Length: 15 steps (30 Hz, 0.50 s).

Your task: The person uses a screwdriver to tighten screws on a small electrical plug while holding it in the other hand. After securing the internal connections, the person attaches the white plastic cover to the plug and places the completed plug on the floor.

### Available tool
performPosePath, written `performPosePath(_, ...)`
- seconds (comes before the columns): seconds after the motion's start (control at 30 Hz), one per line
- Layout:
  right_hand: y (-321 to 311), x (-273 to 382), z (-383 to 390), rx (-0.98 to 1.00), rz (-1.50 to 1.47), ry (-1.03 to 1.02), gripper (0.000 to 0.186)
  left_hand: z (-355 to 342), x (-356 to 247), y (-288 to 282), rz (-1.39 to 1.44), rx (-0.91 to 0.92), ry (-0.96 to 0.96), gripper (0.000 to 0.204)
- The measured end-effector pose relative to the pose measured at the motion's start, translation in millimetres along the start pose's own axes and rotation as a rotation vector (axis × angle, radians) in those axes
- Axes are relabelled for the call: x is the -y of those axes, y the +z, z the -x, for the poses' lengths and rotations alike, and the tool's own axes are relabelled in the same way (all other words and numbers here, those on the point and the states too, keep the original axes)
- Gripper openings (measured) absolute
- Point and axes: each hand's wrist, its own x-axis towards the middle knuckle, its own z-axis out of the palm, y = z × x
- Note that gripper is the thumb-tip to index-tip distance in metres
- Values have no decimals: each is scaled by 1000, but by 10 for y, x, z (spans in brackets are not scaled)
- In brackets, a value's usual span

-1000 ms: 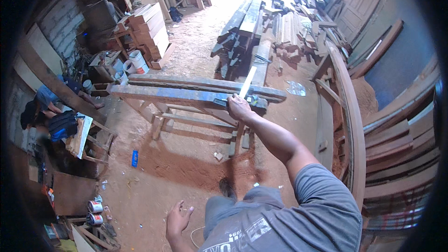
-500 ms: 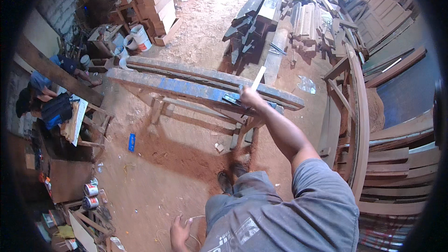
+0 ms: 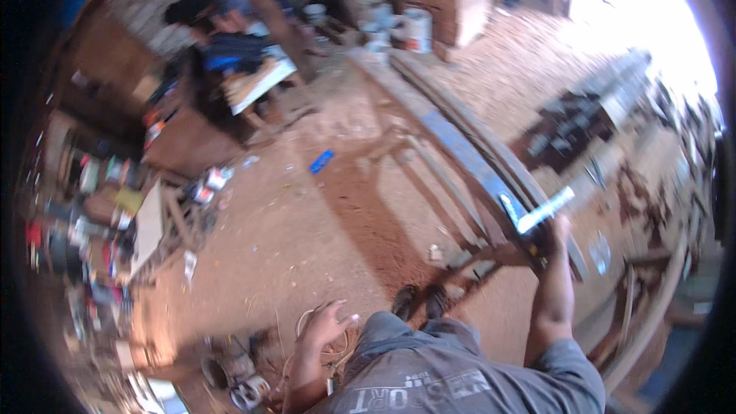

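Note:
My right hand (image 3: 558, 231) is at the near right end of a long wooden workbench (image 3: 452, 134) with blue-stained planks. Its fingers are closed around a pale, flat, straight strip (image 3: 546, 211), whose ends stick out past the hand; blur hides what kind of thing it is. A dark tool (image 3: 510, 207) lies on the bench top beside the strip. Low on my left side, my left hand (image 3: 328, 323) hangs with its fingers apart, holding nothing. A pale looped cable (image 3: 303, 322) lies on the floor near it.
Another person (image 3: 201, 19) sits at the upper left by a small table (image 3: 264, 84). A blue object (image 3: 322, 161) lies on the dusty floor. Tins and clutter (image 3: 115, 199) line the left; stacked timber (image 3: 590, 115) lies beyond the bench, and a wooden frame (image 3: 652, 314) stands at right.
My view has swung left, so the bench now slants down to the right. My left hand has come up further into view. The right hand still grips the strip, now at a flatter angle.

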Motion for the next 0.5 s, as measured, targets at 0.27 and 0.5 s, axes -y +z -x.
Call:
performPosePath(0.27,68,301,-327,35,121,-29,47,531,89,206,59,-35,-156,67)
performPosePath(0.5,-110,222,-156,48,173,-266,39,861,253,583,101,-111,-186,68)
